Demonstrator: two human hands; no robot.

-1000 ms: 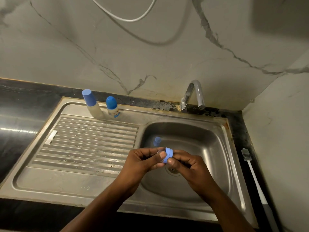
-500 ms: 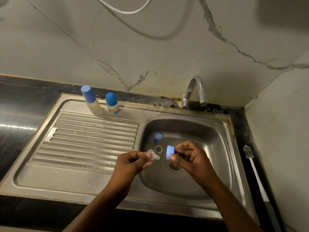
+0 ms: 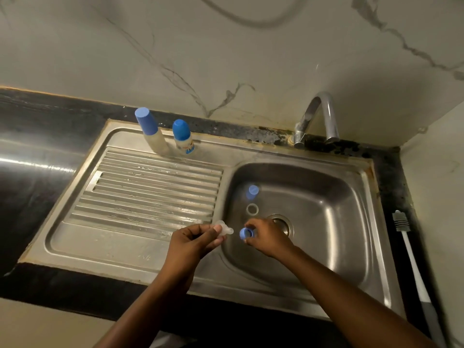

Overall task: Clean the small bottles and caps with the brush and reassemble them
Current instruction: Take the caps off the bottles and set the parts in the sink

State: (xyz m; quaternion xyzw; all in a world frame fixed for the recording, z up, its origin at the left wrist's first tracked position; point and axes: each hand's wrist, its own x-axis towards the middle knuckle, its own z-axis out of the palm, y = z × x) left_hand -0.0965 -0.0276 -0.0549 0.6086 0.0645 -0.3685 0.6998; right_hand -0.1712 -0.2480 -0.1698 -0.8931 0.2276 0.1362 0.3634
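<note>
My left hand (image 3: 194, 241) pinches a small clear nipple-shaped part (image 3: 224, 228) over the sink's left rim. A short gap to its right, my right hand (image 3: 267, 238) holds a blue ring cap (image 3: 245, 233) above the basin floor. A second blue cap (image 3: 252, 192) and a clear ring (image 3: 252, 209) lie in the basin (image 3: 334, 222) behind my hands. Two capped small bottles stand at the drainboard's back edge: a taller one (image 3: 150, 131) and a shorter labelled one (image 3: 183, 136). The brush (image 3: 411, 257) lies on the counter right of the sink.
The tap (image 3: 317, 116) arches over the basin's back rim. The drain (image 3: 282, 223) sits just behind my right hand. The ribbed drainboard (image 3: 150, 194) spreads to the left. A marble wall closes the right side beyond the brush.
My hands were together on the blue cap a second ago; they have pulled apart, the left taking the clear part, the right keeping the cap. Both have moved lower and left.
</note>
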